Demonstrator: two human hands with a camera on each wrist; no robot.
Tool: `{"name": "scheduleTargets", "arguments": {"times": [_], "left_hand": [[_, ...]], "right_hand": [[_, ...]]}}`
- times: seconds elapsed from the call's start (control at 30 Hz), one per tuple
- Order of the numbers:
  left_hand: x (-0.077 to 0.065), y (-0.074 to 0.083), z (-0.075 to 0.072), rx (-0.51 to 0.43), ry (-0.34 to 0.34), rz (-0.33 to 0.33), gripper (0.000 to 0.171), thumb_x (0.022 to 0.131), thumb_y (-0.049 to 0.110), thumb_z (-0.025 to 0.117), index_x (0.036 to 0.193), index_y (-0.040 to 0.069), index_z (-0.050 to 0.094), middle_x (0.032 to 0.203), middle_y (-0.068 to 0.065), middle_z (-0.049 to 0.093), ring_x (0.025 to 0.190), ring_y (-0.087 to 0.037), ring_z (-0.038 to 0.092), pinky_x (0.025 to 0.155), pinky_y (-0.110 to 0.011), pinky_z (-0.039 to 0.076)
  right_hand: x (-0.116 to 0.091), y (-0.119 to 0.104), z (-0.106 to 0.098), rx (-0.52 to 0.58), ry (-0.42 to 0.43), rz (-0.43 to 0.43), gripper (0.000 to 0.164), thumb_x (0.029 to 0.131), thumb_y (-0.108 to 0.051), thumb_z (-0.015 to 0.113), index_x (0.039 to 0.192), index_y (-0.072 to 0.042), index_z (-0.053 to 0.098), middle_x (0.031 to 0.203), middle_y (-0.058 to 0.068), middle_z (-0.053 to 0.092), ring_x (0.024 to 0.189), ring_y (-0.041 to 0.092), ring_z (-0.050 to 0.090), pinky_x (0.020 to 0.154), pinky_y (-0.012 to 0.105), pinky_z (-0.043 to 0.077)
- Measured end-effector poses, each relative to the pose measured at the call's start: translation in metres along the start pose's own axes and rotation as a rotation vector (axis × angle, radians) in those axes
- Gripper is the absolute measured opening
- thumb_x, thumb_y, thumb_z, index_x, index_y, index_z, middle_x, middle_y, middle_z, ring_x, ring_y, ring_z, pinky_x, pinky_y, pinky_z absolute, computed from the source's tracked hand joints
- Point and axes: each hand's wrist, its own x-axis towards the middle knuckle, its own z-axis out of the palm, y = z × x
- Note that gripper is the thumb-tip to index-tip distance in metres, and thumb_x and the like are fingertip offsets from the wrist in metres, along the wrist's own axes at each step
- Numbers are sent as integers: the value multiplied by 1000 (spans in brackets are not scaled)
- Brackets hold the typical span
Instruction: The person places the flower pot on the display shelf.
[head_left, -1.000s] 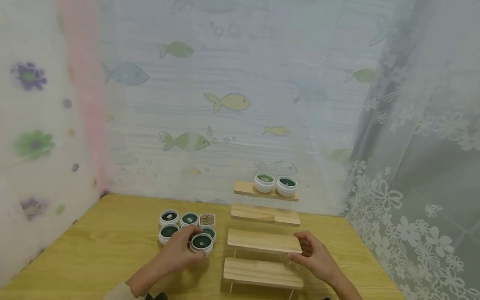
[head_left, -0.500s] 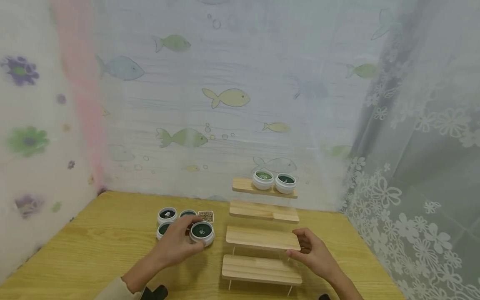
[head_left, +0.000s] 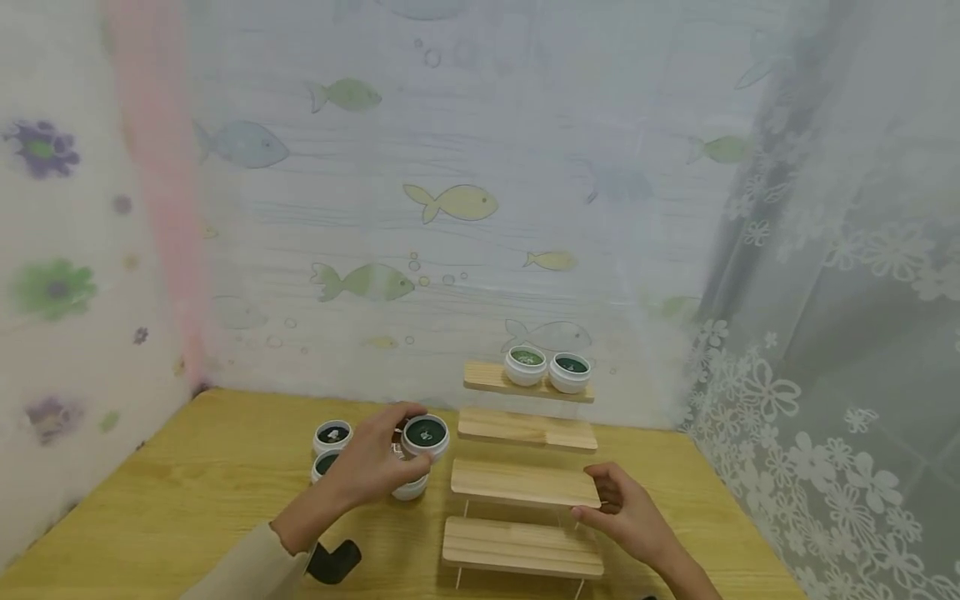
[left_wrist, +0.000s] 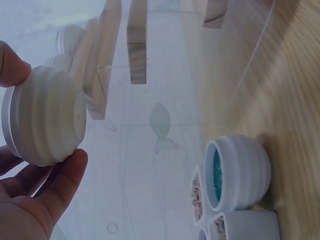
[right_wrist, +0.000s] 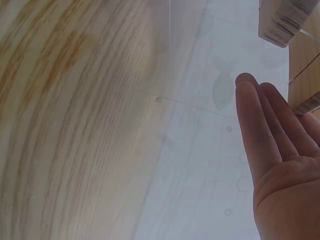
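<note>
My left hand (head_left: 375, 458) grips a small white round pot (head_left: 425, 442) by its sides, thumb in front and fingers behind. The pot's top shows dark green with a pale mark. It is raised above the table, left of the stepped wooden rack (head_left: 525, 485), and in the left wrist view its ribbed wall and base (left_wrist: 50, 117) show. My right hand (head_left: 630, 517) holds the right end of the rack's second board from the bottom between thumb and forefinger. In the right wrist view the other fingers (right_wrist: 257, 130) extend beside the boards.
Two white pots, one light green (head_left: 525, 367) and one dark green (head_left: 570, 375), stand on the top board. Left of the rack, several similar pots (head_left: 332, 437) and square white containers (left_wrist: 250, 227) sit on the wooden table (head_left: 187, 475), partly behind my left hand.
My left hand has lifted the pot from the front of the cluster, up and right toward the rack. The right hand keeps its place at the board's end.
</note>
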Motion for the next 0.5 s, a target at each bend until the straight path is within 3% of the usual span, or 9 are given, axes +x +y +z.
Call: {"name": "scheduleTargets", "arguments": {"times": [0.33,0.5], "left_hand": [[26,17,4,17,12,100,51,77,17,74,124,7,56,112,-2,58,94,-10,56,79,-29,52],[41,24,5,7,22,108,50,76,16,73,122,4,57,111,-3,59,95,-13,57,80,-30,53]], "right_hand": [[1,1,0,-13,3,-4,59,84,-26,75,131,-2,49,124,20,57,108,30,59,82,35,53],[0,1,1,-5,5,5,59,84,-26,75,131,-2,49,126,22,56,109,32,58,83,37,53]]}}
